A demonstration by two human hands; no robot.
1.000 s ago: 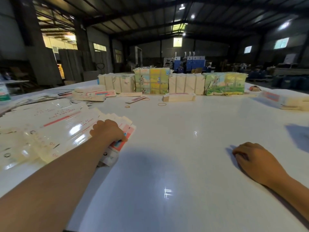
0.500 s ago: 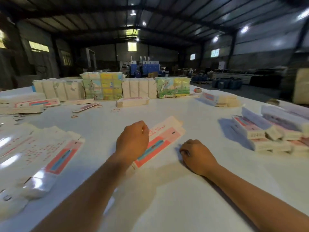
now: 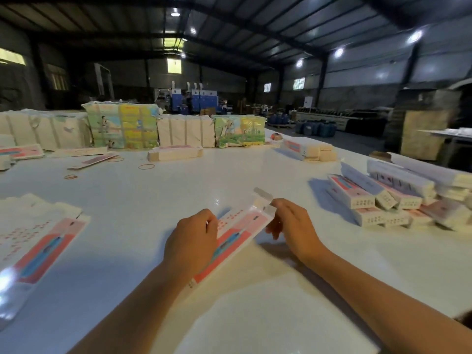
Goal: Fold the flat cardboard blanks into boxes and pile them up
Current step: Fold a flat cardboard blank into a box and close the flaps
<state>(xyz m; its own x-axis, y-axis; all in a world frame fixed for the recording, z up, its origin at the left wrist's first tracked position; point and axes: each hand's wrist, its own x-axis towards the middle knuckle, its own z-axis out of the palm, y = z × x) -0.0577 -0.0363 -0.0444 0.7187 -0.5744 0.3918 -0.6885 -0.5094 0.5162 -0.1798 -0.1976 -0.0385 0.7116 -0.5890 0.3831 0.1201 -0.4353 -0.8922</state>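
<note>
A flat cardboard blank (image 3: 237, 227), white with a pink and red panel, lies slanted just in front of me on the white table (image 3: 255, 315). My left hand (image 3: 192, 242) grips its near left edge with curled fingers. My right hand (image 3: 291, 227) pinches the blank's far end by its small flaps, which stick up a little. A fanned stack of the same flat blanks (image 3: 38, 241) lies at the left. Folded boxes (image 3: 390, 195) are piled at the right.
Wrapped bundles of blanks (image 3: 122, 127) line the table's far edge. A small stack (image 3: 175, 152) and two rubber bands (image 3: 146, 166) lie mid-table. More folded boxes (image 3: 306, 149) sit at the far right. Beyond the table is a dim warehouse.
My left hand took one blank off the left stack and slid it to the middle. My right hand, which rested curled on the table, now pinches the blank's far end.
</note>
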